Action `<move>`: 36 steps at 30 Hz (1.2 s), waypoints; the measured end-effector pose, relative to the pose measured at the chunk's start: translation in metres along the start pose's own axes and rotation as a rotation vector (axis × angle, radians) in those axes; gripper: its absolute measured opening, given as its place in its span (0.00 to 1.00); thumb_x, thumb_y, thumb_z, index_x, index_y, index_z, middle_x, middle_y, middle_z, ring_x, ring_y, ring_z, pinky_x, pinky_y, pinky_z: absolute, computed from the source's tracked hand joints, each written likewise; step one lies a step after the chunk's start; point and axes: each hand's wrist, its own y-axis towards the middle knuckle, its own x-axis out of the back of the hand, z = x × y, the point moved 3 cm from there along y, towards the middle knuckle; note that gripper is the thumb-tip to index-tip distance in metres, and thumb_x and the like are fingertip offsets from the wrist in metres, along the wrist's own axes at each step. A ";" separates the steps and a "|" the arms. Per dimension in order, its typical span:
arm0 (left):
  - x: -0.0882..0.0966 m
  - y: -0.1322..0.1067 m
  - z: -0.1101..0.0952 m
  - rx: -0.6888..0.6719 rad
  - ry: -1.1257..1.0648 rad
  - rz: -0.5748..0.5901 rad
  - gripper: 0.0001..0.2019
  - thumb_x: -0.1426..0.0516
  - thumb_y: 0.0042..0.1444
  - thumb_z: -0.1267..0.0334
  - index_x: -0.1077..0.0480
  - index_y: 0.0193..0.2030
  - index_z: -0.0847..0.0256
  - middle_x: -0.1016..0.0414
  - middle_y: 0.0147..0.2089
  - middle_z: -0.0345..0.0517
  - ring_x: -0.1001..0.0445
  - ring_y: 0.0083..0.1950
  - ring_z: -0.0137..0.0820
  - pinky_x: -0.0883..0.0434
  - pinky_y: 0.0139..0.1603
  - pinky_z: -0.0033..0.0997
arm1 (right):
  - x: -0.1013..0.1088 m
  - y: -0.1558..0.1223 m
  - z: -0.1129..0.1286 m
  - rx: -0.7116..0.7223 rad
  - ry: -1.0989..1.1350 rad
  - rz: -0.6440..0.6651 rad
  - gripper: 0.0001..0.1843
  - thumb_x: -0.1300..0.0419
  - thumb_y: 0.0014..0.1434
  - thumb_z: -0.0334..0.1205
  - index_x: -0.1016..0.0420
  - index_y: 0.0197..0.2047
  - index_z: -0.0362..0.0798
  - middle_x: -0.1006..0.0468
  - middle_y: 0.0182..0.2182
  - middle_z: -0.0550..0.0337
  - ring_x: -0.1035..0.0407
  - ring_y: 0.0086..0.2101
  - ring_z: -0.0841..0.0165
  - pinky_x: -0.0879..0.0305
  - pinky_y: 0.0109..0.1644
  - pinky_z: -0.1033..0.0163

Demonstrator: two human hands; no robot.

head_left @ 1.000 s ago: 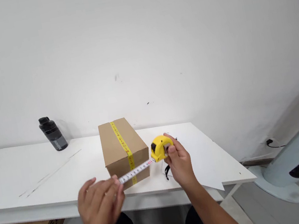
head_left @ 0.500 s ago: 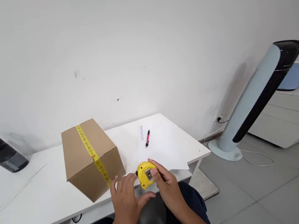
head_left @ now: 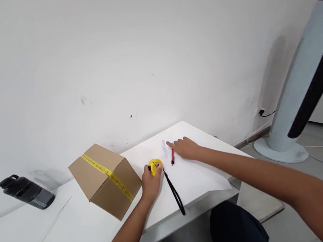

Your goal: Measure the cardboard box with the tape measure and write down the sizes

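Observation:
My left hand (head_left: 152, 186) is closed around a yellow tape measure (head_left: 156, 165), whose black wrist strap (head_left: 174, 193) hangs over the table's front edge. My right hand (head_left: 186, 148) reaches over a white sheet of paper (head_left: 199, 177). Its index finger is stretched out beside a block of small print on the sheet, too fine to read, and it grips nothing I can see. Partly under this hand lies a red and black pen (head_left: 172, 158). Left of the tape measure stands a cardboard box (head_left: 105, 176) with yellow printed tape (head_left: 108, 173) across it.
A black bottle (head_left: 27, 192) stands at the left of the white table (head_left: 54, 240), near the wall. On the floor to the right is a tall pale tower fan (head_left: 295, 84) with its cord. The paper's near corner juts past the table edge.
The tape measure has passed from my right hand to my left. My right hand has moved forward over the paper to the print and pen. The view has shifted.

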 end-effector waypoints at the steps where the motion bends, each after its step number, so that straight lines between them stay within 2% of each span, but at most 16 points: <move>1: 0.001 0.009 0.001 0.002 0.016 0.003 0.22 0.39 0.54 0.39 0.34 0.35 0.57 0.30 0.30 0.39 0.31 0.32 0.33 0.34 0.35 0.32 | -0.006 0.009 -0.010 0.041 -0.039 0.043 0.21 0.44 0.65 0.29 0.27 0.60 0.40 0.18 0.42 0.38 0.21 0.40 0.54 0.31 0.40 0.55; 3: 0.004 0.022 0.001 -0.007 0.030 0.034 0.21 0.41 0.56 0.39 0.33 0.36 0.57 0.30 0.31 0.39 0.31 0.33 0.32 0.34 0.36 0.32 | -0.018 0.019 -0.023 0.144 -0.100 0.110 0.22 0.42 0.60 0.23 0.26 0.57 0.40 0.18 0.41 0.42 0.22 0.38 0.57 0.33 0.39 0.57; 5: 0.008 0.026 0.001 -0.037 0.035 0.112 0.21 0.40 0.54 0.39 0.32 0.36 0.58 0.28 0.32 0.40 0.29 0.35 0.33 0.33 0.37 0.31 | -0.028 0.020 -0.028 0.252 -0.138 0.148 0.20 0.43 0.59 0.21 0.26 0.54 0.42 0.18 0.43 0.44 0.22 0.39 0.60 0.35 0.40 0.59; 9: 0.008 0.017 -0.001 -0.127 0.048 0.387 0.21 0.32 0.45 0.45 0.24 0.39 0.57 0.21 0.40 0.45 0.24 0.43 0.39 0.28 0.45 0.37 | -0.032 0.018 -0.035 0.365 -0.144 0.179 0.19 0.44 0.59 0.20 0.27 0.52 0.42 0.19 0.41 0.48 0.24 0.38 0.63 0.37 0.41 0.60; 11: 0.002 0.011 -0.003 -0.158 0.044 0.516 0.22 0.29 0.41 0.49 0.21 0.43 0.54 0.19 0.47 0.46 0.23 0.51 0.44 0.29 0.56 0.42 | -0.031 0.020 -0.042 0.348 -0.113 0.168 0.17 0.43 0.58 0.21 0.27 0.50 0.42 0.18 0.38 0.48 0.24 0.36 0.62 0.38 0.41 0.59; 13: -0.007 0.006 -0.005 -0.191 0.052 0.630 0.26 0.28 0.41 0.51 0.21 0.49 0.50 0.19 0.53 0.45 0.25 0.58 0.47 0.37 0.68 0.47 | -0.030 0.021 -0.048 0.278 -0.076 0.141 0.15 0.46 0.61 0.22 0.28 0.50 0.41 0.18 0.35 0.47 0.24 0.33 0.61 0.38 0.40 0.58; 16: -0.020 0.001 -0.006 -0.286 0.149 0.744 0.26 0.31 0.50 0.48 0.25 0.56 0.48 0.21 0.59 0.45 0.27 0.64 0.45 0.47 0.75 0.51 | -0.032 0.016 -0.046 0.114 0.017 0.073 0.17 0.54 0.67 0.26 0.33 0.55 0.40 0.18 0.33 0.49 0.24 0.30 0.61 0.36 0.36 0.59; 18: -0.024 -0.001 -0.004 -0.365 0.220 0.765 0.26 0.34 0.53 0.45 0.26 0.57 0.48 0.22 0.61 0.44 0.27 0.65 0.42 0.46 0.75 0.48 | -0.031 0.006 -0.036 0.004 0.338 -0.048 0.16 0.55 0.69 0.31 0.38 0.58 0.46 0.17 0.40 0.50 0.22 0.32 0.63 0.33 0.36 0.60; 21: -0.027 -0.001 0.002 -0.442 0.261 0.742 0.27 0.36 0.55 0.43 0.28 0.58 0.49 0.22 0.60 0.42 0.24 0.62 0.40 0.43 0.74 0.45 | -0.034 -0.011 -0.011 -0.031 0.966 -0.144 0.14 0.47 0.68 0.40 0.39 0.56 0.52 0.19 0.50 0.52 0.21 0.35 0.66 0.28 0.40 0.60; 23: -0.028 -0.001 0.005 -0.472 0.297 0.723 0.28 0.36 0.55 0.42 0.28 0.59 0.51 0.22 0.60 0.43 0.23 0.61 0.40 0.42 0.74 0.45 | -0.037 -0.017 0.002 -0.032 1.131 -0.148 0.15 0.41 0.65 0.45 0.36 0.52 0.53 0.18 0.46 0.55 0.23 0.31 0.68 0.29 0.38 0.61; 26: -0.030 -0.001 0.007 -0.508 0.341 0.704 0.29 0.36 0.55 0.40 0.28 0.58 0.53 0.22 0.60 0.45 0.23 0.61 0.41 0.40 0.73 0.45 | -0.040 -0.018 0.002 -0.176 1.150 -0.213 0.14 0.35 0.60 0.49 0.31 0.43 0.52 0.24 0.28 0.66 0.32 0.24 0.72 0.36 0.31 0.65; 27: -0.031 -0.001 0.006 -0.520 0.345 0.700 0.28 0.36 0.55 0.40 0.28 0.58 0.52 0.22 0.60 0.45 0.23 0.61 0.40 0.40 0.72 0.44 | -0.042 -0.017 0.000 -0.215 1.154 -0.190 0.13 0.35 0.60 0.49 0.30 0.42 0.52 0.27 0.24 0.68 0.35 0.23 0.73 0.38 0.30 0.65; 29: -0.032 0.000 0.005 -0.538 0.350 0.701 0.27 0.36 0.55 0.40 0.28 0.57 0.51 0.21 0.59 0.44 0.23 0.60 0.39 0.39 0.71 0.43 | -0.044 -0.014 -0.006 -0.238 1.180 -0.066 0.11 0.35 0.60 0.48 0.26 0.43 0.52 0.27 0.24 0.68 0.34 0.25 0.72 0.37 0.31 0.65; 32: -0.032 0.000 0.004 -0.538 0.361 0.706 0.26 0.36 0.55 0.41 0.28 0.56 0.50 0.21 0.59 0.42 0.22 0.59 0.38 0.39 0.70 0.41 | -0.045 -0.012 -0.009 -0.191 1.175 0.091 0.10 0.33 0.58 0.44 0.20 0.42 0.52 0.20 0.34 0.62 0.27 0.34 0.68 0.31 0.38 0.62; 34: -0.032 0.000 0.004 -0.533 0.371 0.702 0.26 0.36 0.55 0.41 0.28 0.56 0.51 0.21 0.59 0.42 0.22 0.59 0.38 0.38 0.70 0.41 | -0.046 -0.012 -0.009 -0.206 1.139 0.097 0.07 0.33 0.57 0.44 0.19 0.35 0.50 0.19 0.34 0.59 0.26 0.36 0.67 0.31 0.39 0.61; 36: -0.032 0.000 0.004 -0.538 0.376 0.697 0.27 0.36 0.55 0.41 0.28 0.57 0.51 0.22 0.60 0.42 0.22 0.59 0.38 0.38 0.70 0.41 | -0.048 -0.013 -0.008 -0.249 1.102 0.078 0.11 0.33 0.58 0.45 0.21 0.28 0.48 0.21 0.28 0.59 0.28 0.32 0.67 0.32 0.34 0.61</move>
